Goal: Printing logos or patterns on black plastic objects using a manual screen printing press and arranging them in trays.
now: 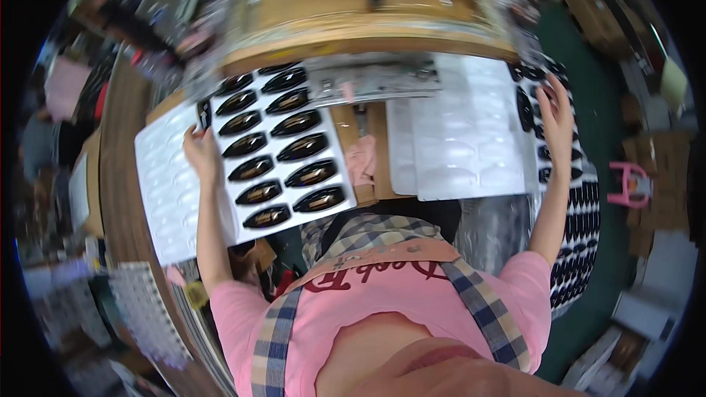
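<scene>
At the left, my left hand (200, 148) is closed on a glossy black pointed-oval piece (204, 113), held upright at the edge of a white moulded tray. Beside it, this white tray (276, 184) carries two columns of similar black pieces (304, 146). My right hand (557, 108) is at the far right with its fingers bent and apart. It is over another group of black pieces (524, 109), and some blur hides whether its fingertips touch one.
Blank white moulded trays lie under my left forearm (165, 184) and right of centre (471, 140). A wooden-framed machine (368, 33) stands ahead with a metal plate (371, 79) below it. More black pieces (581, 213) fill a rack at right. A pink stool (629, 184) stands on the floor.
</scene>
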Demonstrator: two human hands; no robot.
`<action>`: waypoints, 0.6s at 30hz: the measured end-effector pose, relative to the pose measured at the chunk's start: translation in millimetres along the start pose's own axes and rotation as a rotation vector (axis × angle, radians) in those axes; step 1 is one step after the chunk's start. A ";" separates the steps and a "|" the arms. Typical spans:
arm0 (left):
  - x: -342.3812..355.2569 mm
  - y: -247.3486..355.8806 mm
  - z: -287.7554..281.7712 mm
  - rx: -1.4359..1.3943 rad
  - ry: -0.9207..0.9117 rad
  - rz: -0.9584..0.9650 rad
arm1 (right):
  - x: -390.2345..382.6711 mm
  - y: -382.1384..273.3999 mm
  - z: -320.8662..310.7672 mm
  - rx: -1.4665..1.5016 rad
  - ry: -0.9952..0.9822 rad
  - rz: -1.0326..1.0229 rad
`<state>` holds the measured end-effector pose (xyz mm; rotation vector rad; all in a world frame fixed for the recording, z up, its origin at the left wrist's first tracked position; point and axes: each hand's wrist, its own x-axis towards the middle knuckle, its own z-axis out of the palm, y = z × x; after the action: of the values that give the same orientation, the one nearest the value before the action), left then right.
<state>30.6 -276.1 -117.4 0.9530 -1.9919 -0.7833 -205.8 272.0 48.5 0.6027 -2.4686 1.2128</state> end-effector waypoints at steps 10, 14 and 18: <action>-7.7 113.9 -10.6 -0.108 -0.171 0.511 | -14.7 80.1 9.0 -0.803 -0.234 0.205; -14.6 168.7 23.7 -0.206 -0.295 0.464 | -14.8 65.6 10.9 -0.338 -0.169 0.209; -3.1 188.7 82.5 -0.228 -0.403 0.574 | -4.8 19.4 24.0 0.053 -0.215 0.095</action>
<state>-103.0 -157.9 -14.4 0.0673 -2.2891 -0.8851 -213.9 264.5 19.3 0.6676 -2.6771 1.3147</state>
